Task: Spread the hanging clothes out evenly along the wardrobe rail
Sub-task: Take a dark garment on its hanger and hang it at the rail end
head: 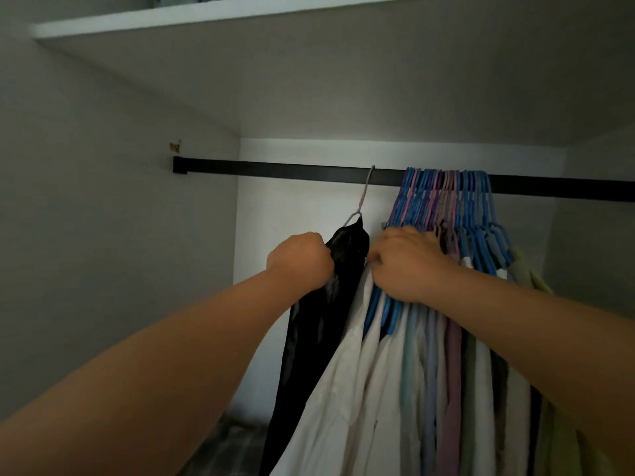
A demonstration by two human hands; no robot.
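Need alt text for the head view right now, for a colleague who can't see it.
The left hand grips a black garment on a lone wire hanger, apart from a tight bunch of plastic hangers that the right hand holds. The left stretch of the black rail is bare.

One rail [275,170], one shelf [206,15] above it. Two hands [299,261]. One black garment [323,321] on one grey hanger [364,194]. A packed bunch of coloured hangers [446,201], too tight to count.
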